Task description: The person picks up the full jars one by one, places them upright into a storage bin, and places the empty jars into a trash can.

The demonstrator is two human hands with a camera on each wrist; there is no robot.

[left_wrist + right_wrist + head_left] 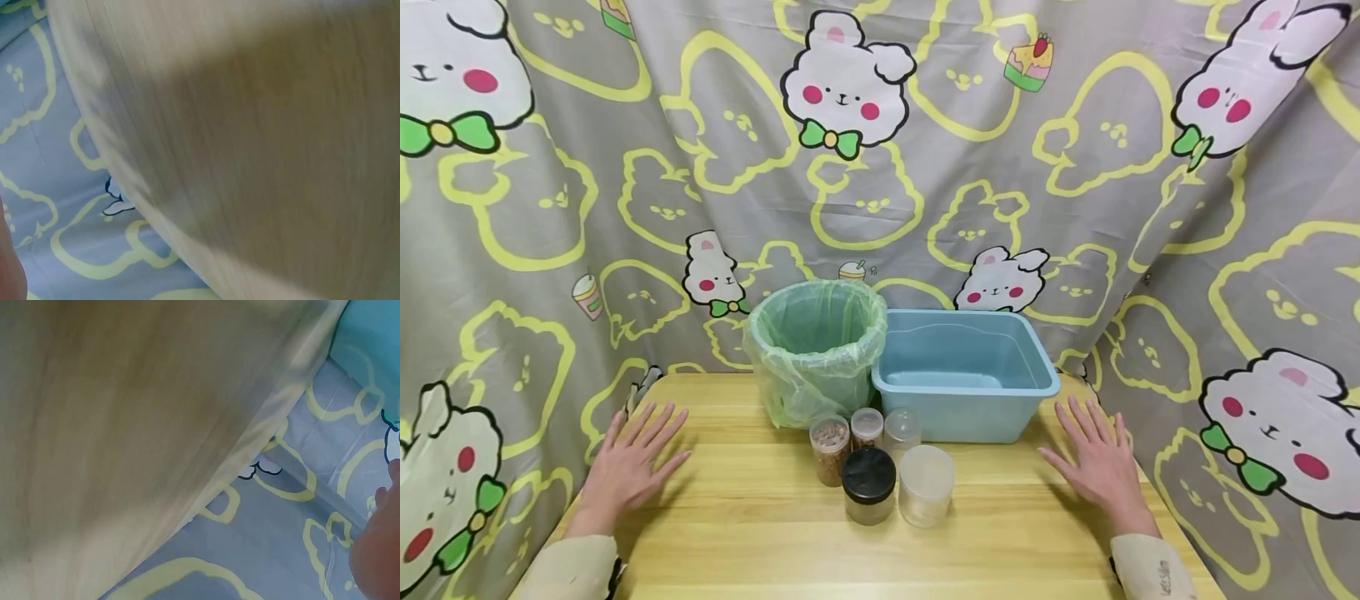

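Grey curtain (865, 187) printed with white rabbits in green bow ties and looping yellow outlines hangs behind and along both sides of a light wood-grain table (730, 533). At the left edge lies a cream sleeve (571, 568), and from it the left hand (634, 462) reaches forward, palm down, fingers straight and spread, thumb out to the right, holding nothing; whether it touches the wood I cannot tell.

Well to its right, at the far side, stands a round wastebasket (808, 385), its pale green plastic liner (871, 329) folded over the rim in wrinkles. Just near of it, around the middle of the table, five upright jars sit close together: a tall see-through jar of brown pieces (831, 458); a smaller jar with brown contents (867, 431); nearer, a squat jar with a black lid (869, 500); farther, a see-through jar (901, 432); and nearer again, a wide jar with a frosted, whitish lid (927, 492).

Far right of these is a light blue rectangular tub (976, 419), beside the wastebasket. Past it, the right hand (1099, 462) mirrors the left: palm down, fingers fanned, grasping nothing.
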